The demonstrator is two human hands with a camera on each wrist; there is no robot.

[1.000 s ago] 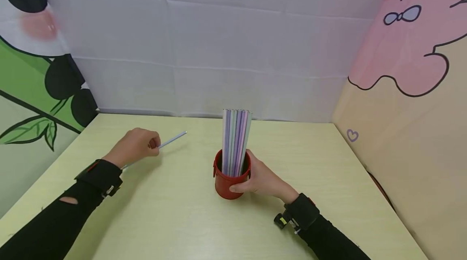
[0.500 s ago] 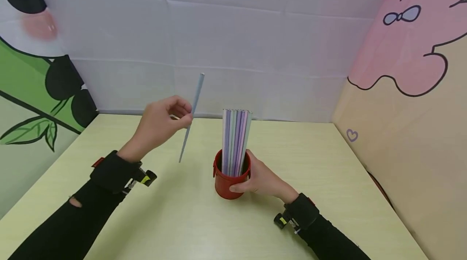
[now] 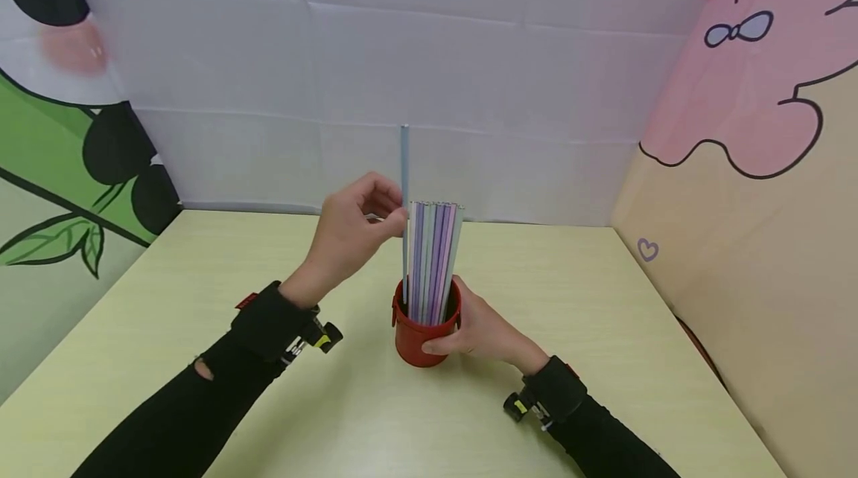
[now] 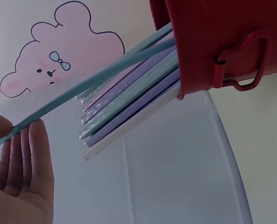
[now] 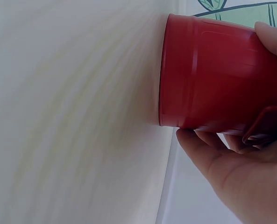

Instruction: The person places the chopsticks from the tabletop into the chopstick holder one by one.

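Note:
A small red bucket (image 3: 421, 344) with side handles stands on the table, holding a bundle of pastel straws (image 3: 432, 262) in white, purple, green and pink. My left hand (image 3: 351, 228) pinches a blue straw (image 3: 404, 158) between thumb and fingers, upright at the bucket's left side. In the left wrist view the lower end of this blue straw (image 4: 91, 81) passes inside the bucket's rim, beside the bundle; its tip is hidden. My right hand (image 3: 479, 325) grips the bucket from the right, its thumb across the front. The right wrist view shows fingers curled round the red wall (image 5: 222, 74).
The pale wooden table (image 3: 322, 403) reaches back to a white cloth backdrop (image 3: 469, 76). Cartoon-printed panels flank it, with a pink figure (image 3: 751, 91) at right and a green one (image 3: 53, 143) at left.
My left hand has lifted the blue straw from low on the left, turned it upright and carried it right into the bucket's mouth. The right hand and bucket have stayed put.

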